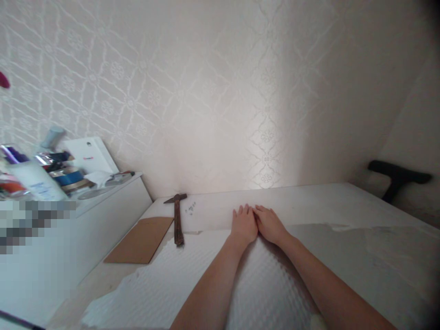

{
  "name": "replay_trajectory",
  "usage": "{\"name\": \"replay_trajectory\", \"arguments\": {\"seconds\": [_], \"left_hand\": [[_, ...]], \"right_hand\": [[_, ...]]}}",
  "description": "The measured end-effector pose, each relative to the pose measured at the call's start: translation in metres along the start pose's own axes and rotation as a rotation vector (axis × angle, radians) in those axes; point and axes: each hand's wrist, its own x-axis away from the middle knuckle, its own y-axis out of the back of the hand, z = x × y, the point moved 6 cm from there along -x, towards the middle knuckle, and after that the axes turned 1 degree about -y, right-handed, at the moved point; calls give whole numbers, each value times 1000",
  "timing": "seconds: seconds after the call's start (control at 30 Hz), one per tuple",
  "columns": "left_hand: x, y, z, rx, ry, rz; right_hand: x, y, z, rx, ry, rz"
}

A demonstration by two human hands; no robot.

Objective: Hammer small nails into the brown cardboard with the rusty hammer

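My left hand (244, 224) and my right hand (270, 223) lie side by side, palms down, and touch along their inner edges. Their fingers stretch out flat over a white board surface (213, 208) near the wall. Under my wrists spreads a sheet of white bubble wrap (192, 261) with a ragged left edge. Neither hand shows anything gripped; what lies beneath the palms is hidden. Left of them rests a hammer (177, 217) with a dark head and a worn wooden handle. Beside the hammer is a flat brown piece of cardboard (139, 240).
A white cabinet (113, 229) stands at the left, crowded on top with bottles, a roll of blue tape (68, 176) and a white box (91, 155). A patterned wall (206, 91) rises behind. At the right is a black T-shaped object (395, 176).
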Motion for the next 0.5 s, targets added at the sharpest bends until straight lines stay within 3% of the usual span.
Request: {"name": "replay_trajectory", "arguments": {"seconds": [0.5], "left_hand": [[0,0,0,6,-1,4]], "right_hand": [[1,1,1,-8,-5,9]]}}
